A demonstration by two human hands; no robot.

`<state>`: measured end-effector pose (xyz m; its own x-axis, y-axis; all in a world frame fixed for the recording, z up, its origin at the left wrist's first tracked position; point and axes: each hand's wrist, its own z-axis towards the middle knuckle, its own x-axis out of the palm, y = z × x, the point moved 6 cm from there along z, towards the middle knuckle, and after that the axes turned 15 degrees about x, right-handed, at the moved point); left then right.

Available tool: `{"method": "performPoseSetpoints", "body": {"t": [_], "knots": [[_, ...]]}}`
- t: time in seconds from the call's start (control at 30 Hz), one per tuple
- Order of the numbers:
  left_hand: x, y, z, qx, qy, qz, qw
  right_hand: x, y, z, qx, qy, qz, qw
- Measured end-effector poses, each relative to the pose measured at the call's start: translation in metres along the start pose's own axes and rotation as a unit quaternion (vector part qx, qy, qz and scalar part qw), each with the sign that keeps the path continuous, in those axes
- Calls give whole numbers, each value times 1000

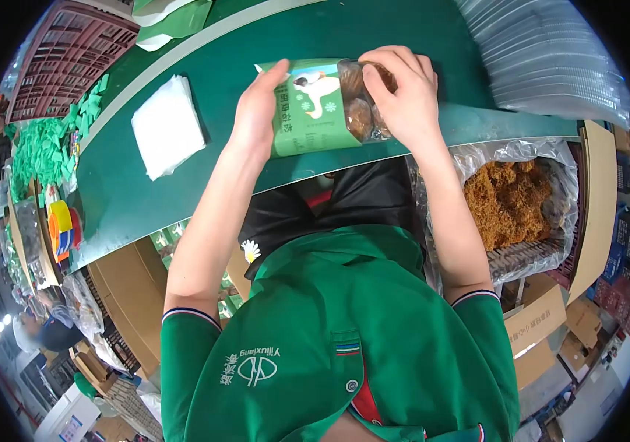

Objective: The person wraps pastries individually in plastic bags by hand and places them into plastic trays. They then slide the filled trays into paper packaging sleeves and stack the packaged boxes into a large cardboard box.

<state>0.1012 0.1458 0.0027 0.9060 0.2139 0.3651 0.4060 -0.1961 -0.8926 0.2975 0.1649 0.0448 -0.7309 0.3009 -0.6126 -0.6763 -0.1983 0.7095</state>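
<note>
A clear plastic box of brown floss-covered pastries lies on the green tabletop in front of me, partly inside a green printed paper sleeve with a white goose on it. My left hand grips the sleeve's left end, thumb on its upper left corner. At the other end, my right hand is closed over the box's uncovered right part, its fingers hiding some of the pastries. The left end of the box is hidden by the sleeve.
On the green table lies a stack of white sheets to the left. Nested clear plastic trays stand at the right. A lined crate of brown floss sits below right. Green packets and tape rolls are far left.
</note>
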Motion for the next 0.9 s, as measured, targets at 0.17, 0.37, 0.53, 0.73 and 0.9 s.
{"method": "performPoseSetpoints", "body": {"t": [0.17, 0.37, 0.53, 0.73, 0.9], "knots": [[18, -8, -8, -39, 29, 0, 999, -7, -22, 4, 58, 2, -3, 998], [21, -5, -19, -38, 10, -9, 999, 1, -53, 3, 264, 204, 160, 929], [4, 8, -26, 57, -1, -89, 994, 13, -17, -18, 289, 263, 407, 826], [-13, -12, -37, 80, -35, 30, 996, 45, 9, -41, 294, 182, 385, 856], [-19, -33, -54, 89, 52, 107, 989, 48, -1, -43, 342, 177, 503, 773]]}}
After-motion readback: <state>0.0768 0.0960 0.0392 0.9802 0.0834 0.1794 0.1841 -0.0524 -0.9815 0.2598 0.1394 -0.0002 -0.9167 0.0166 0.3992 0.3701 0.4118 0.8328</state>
